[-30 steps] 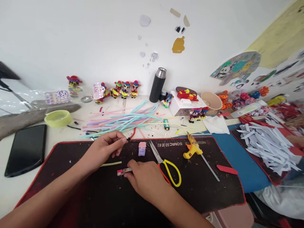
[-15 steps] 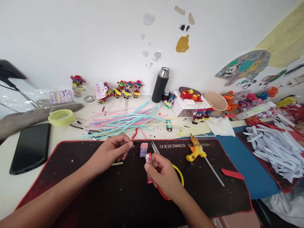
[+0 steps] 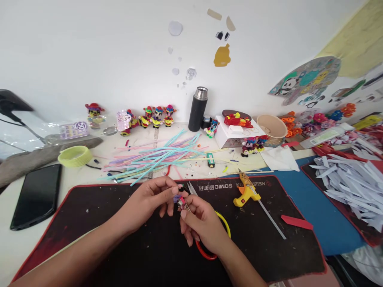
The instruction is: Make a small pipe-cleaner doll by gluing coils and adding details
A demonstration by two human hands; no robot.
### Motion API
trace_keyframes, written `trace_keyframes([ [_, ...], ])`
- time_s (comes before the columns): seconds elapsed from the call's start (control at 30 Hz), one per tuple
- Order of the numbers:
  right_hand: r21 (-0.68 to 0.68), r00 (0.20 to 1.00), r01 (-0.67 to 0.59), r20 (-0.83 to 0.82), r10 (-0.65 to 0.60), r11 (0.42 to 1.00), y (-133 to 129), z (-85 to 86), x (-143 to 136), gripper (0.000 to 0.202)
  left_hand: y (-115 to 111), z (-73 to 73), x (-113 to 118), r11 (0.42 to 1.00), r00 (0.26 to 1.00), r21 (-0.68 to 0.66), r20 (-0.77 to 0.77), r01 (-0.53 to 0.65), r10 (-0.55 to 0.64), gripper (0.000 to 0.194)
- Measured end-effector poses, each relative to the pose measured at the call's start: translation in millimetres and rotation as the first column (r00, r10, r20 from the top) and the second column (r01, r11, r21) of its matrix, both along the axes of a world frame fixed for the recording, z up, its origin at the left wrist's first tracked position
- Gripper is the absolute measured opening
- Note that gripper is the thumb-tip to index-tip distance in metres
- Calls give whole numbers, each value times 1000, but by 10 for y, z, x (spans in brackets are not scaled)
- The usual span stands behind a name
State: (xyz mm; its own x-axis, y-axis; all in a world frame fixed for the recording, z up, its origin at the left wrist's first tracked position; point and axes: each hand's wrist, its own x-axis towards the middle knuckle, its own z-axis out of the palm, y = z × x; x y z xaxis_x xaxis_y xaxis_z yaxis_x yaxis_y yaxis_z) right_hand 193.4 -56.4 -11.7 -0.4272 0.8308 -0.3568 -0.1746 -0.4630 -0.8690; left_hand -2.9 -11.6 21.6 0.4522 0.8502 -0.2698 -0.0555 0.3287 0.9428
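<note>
Here, the right hand (image 3: pixel 201 223) grasps a lighter (image 3: pixel 182 203) close by a dark piece (image 3: pixel 184 189) the left hand (image 3: pixel 152 199) apparently pinches. Aligning them calls for steadiness.

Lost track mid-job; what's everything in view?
Lighter: one, pink, right hand
Scissors: one, red-yellow, near right hand
Mat: one, black, foreground
Glue gun: one, yellow, mat
Fuzzy stems: many, pastel, behind mat
Phone: one, black, left
Coil: one, yellow-green, left
Flask: one, black, by wall
Figures: several, multicoloured, by wall
Box: one, white, beside flask
Bowl: one, beige, beside box
Flowers: several, multicoloured, right
Paper strips: many, white, right
Left hand: one, bare, mat centre
Right hand: one, bare, beside left
</note>
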Motion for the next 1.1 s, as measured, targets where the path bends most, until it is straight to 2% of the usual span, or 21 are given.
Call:
trace_keyframes([
  [0.2, -31, 986, -56, -159, 50, 998, 8, -39, 32, 42, 13, 85, 91, 995, 999, 82, -2, 50, -50, 34],
  [0.33, -9, 969, -12, -248, 10, 1000, 10, -87, 34, 41, 23, 98, 101, 994, 998, 84, -8, 68, -68, 33],
  [0.5, -35, 956, 58, -287, -65, 998, 59, -94, 60, 60, 61, 39, 55, 991, 999, 134, -47, 10, -4, 34],
  [0.57, -59, 953, 75, -289, -89, 995, 94, -81, 74, 62, 82, 22, 42, 990, 997, 142, -67, -21, 31, 33],
  [0.7, -96, 941, 97, -316, -123, 991, 191, -41, 101, 53, 146, 44, 48, 986, 997, 165, -61, -35, 45, 32],
  [0.83, -104, 925, 77, -364, -110, 992, 277, 4, 107, 39, 216, 87, 45, 961, 996, 273, -73, -38, 60, 29],
  [1.1, -24, 934, 38, -354, -44, 999, 260, -2, 32, 37, 240, 81, -45, 944, 985, 329, -168, 8, 50, 26],
])
